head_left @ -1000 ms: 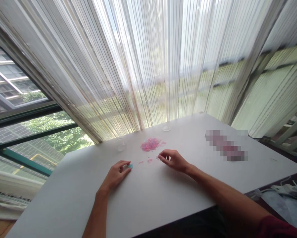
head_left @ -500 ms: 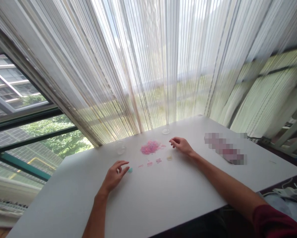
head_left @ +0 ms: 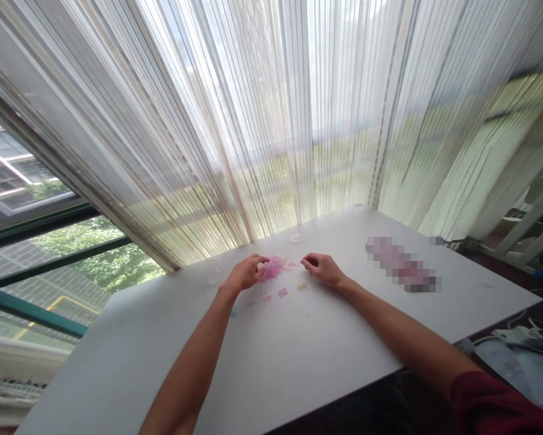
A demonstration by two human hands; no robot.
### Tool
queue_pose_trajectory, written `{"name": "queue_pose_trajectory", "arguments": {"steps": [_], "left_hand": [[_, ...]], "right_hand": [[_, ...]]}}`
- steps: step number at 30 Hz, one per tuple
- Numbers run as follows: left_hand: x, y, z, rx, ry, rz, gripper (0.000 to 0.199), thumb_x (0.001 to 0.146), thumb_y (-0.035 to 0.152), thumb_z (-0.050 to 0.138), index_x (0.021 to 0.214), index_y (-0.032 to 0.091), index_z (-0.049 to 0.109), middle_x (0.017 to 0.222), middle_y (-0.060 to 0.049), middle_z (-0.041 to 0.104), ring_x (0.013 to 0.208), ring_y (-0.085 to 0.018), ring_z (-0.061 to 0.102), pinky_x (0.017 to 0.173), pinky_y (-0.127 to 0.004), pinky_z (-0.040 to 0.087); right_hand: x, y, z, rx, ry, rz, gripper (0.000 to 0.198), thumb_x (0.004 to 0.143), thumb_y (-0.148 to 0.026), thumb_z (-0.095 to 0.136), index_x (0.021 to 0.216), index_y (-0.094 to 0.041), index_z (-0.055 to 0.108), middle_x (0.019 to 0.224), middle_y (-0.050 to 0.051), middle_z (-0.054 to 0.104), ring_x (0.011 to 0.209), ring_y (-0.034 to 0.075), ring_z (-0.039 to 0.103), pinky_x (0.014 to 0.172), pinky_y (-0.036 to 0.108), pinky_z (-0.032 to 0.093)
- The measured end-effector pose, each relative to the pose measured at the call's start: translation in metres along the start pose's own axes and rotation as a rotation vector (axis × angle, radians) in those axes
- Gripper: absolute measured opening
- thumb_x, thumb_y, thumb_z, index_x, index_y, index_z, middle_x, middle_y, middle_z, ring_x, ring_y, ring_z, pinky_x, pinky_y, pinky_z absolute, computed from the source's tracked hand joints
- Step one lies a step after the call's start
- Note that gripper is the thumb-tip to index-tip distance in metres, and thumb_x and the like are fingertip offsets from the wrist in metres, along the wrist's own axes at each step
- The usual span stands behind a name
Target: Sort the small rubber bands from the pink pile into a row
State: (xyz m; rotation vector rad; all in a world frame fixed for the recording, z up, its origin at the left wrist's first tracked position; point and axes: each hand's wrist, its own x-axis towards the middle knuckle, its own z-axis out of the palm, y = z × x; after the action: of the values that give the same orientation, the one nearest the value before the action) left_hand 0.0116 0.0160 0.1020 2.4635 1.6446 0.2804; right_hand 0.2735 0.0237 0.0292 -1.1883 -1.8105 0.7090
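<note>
A heap of small pink and purple pieces [head_left: 275, 267] lies on the white table. My left hand [head_left: 244, 275] is at the heap's left edge, its thumb and fingers apart over the pieces. To the right of the heap, my right hand [head_left: 324, 269] has its fingers curled together, and whatever they may hold is too small to see. In front of the heap runs a row of little piles: a pink one [head_left: 266, 297], a purple one [head_left: 282, 293] and a yellowish one [head_left: 302, 287]. A teal piece [head_left: 234, 312] sits by my left forearm, partly hidden.
A clear shallow dish [head_left: 296, 238] stands behind the heap, and another clear dish [head_left: 214, 273] is to its left. A blurred-out pinkish object [head_left: 400, 264] lies at the right. Sheer curtains [head_left: 275, 151] hang along the table's [head_left: 117, 356] far edge.
My left hand has moved from beside the teal piece up and right to the heap. My right hand stays beside the heap with fingers more curled. The view has shifted slightly.
</note>
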Motion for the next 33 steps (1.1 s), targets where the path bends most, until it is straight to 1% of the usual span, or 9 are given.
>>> {"name": "queue_pose_trajectory", "arguments": {"steps": [2, 5, 12, 17, 23, 27, 30, 31, 33], "left_hand": [[0.011, 0.002, 0.006, 0.074, -0.022, -0.015, 0.034, 0.086, 0.023, 0.054, 0.117, 0.024, 0.067, 0.115, -0.006, 0.066, 0.076, -0.017, 0.065, 0.069, -0.027, 0.049], [0.02, 0.001, 0.013, 0.116, -0.024, -0.018, 0.028, 0.087, 0.024, 0.054, 0.109, 0.024, 0.071, 0.113, -0.006, 0.067, 0.08, -0.019, 0.065, 0.071, -0.027, 0.048], [0.022, -0.003, 0.01, 0.138, 0.027, -0.027, 0.021, 0.087, 0.027, 0.055, 0.097, 0.025, 0.074, 0.109, -0.005, 0.068, 0.089, -0.022, 0.064, 0.072, -0.029, 0.047], [0.014, -0.004, 0.003, 0.115, 0.075, -0.028, 0.02, 0.087, 0.031, 0.057, 0.096, 0.024, 0.073, 0.105, -0.004, 0.068, 0.077, -0.018, 0.063, 0.068, -0.027, 0.046], [-0.026, 0.002, 0.005, -0.186, 0.239, 0.053, 0.027, 0.09, 0.037, 0.052, 0.095, 0.02, 0.072, 0.089, -0.005, 0.069, 0.064, -0.014, 0.058, 0.068, -0.027, 0.048], [-0.063, 0.013, 0.018, -0.382, 0.251, 0.026, 0.031, 0.09, 0.043, 0.052, 0.096, 0.02, 0.072, 0.085, -0.005, 0.07, 0.064, -0.014, 0.057, 0.066, -0.027, 0.048], [-0.083, 0.019, 0.031, -0.473, 0.249, -0.006, 0.03, 0.089, 0.044, 0.055, 0.092, 0.02, 0.073, 0.083, -0.004, 0.071, 0.063, -0.014, 0.056, 0.062, -0.025, 0.047], [-0.087, 0.021, 0.037, -0.502, 0.246, -0.012, 0.03, 0.088, 0.044, 0.056, 0.091, 0.02, 0.073, 0.083, -0.004, 0.071, 0.062, -0.013, 0.056, 0.06, -0.025, 0.046], [-0.092, 0.022, 0.047, -0.563, 0.231, -0.018, 0.029, 0.087, 0.044, 0.058, 0.091, 0.02, 0.073, 0.084, -0.004, 0.071, 0.061, -0.013, 0.055, 0.057, -0.024, 0.045]], "right_hand": [[0.0, 0.001, 0.0, -0.002, 0.001, -0.008, 0.027, 0.084, -0.038, 0.053, 0.08, -0.017, 0.07, 0.068, 0.001, 0.067, 0.06, 0.014, 0.057, 0.063, 0.026, 0.044], [0.001, 0.003, 0.001, -0.007, -0.002, -0.02, 0.027, 0.084, -0.037, 0.053, 0.08, -0.017, 0.07, 0.068, 0.001, 0.067, 0.061, 0.014, 0.057, 0.062, 0.026, 0.044], [0.003, 0.008, 0.003, -0.005, 0.002, -0.046, 0.027, 0.085, -0.037, 0.053, 0.081, -0.017, 0.071, 0.071, 0.002, 0.069, 0.064, 0.014, 0.058, 0.064, 0.026, 0.045], [0.002, 0.007, 0.003, 0.003, -0.004, -0.035, 0.026, 0.085, -0.037, 0.053, 0.082, -0.017, 0.071, 0.073, 0.002, 0.07, 0.065, 0.015, 0.059, 0.065, 0.027, 0.046], [0.002, 0.005, 0.002, -0.012, -0.006, -0.039, 0.027, 0.085, -0.037, 0.052, 0.081, -0.017, 0.07, 0.073, 0.002, 0.07, 0.065, 0.015, 0.059, 0.065, 0.028, 0.046], [0.001, -0.001, 0.0, -0.008, 0.037, -0.07, 0.027, 0.085, -0.038, 0.053, 0.08, -0.018, 0.07, 0.072, 0.003, 0.07, 0.063, 0.015, 0.059, 0.064, 0.028, 0.048], [-0.009, -0.017, 0.002, 0.004, 0.037, -0.152, 0.027, 0.088, -0.038, 0.052, 0.081, -0.018, 0.069, 0.072, 0.003, 0.069, 0.062, 0.015, 0.058, 0.061, 0.027, 0.048], [-0.014, -0.024, 0.004, 0.012, 0.015, -0.186, 0.027, 0.089, -0.038, 0.052, 0.081, -0.018, 0.069, 0.071, 0.003, 0.069, 0.061, 0.014, 0.058, 0.06, 0.026, 0.048], [-0.027, -0.038, 0.011, 0.036, -0.123, -0.266, 0.025, 0.09, -0.036, 0.053, 0.084, -0.018, 0.069, 0.073, 0.004, 0.069, 0.063, 0.014, 0.06, 0.06, 0.025, 0.048]]}}
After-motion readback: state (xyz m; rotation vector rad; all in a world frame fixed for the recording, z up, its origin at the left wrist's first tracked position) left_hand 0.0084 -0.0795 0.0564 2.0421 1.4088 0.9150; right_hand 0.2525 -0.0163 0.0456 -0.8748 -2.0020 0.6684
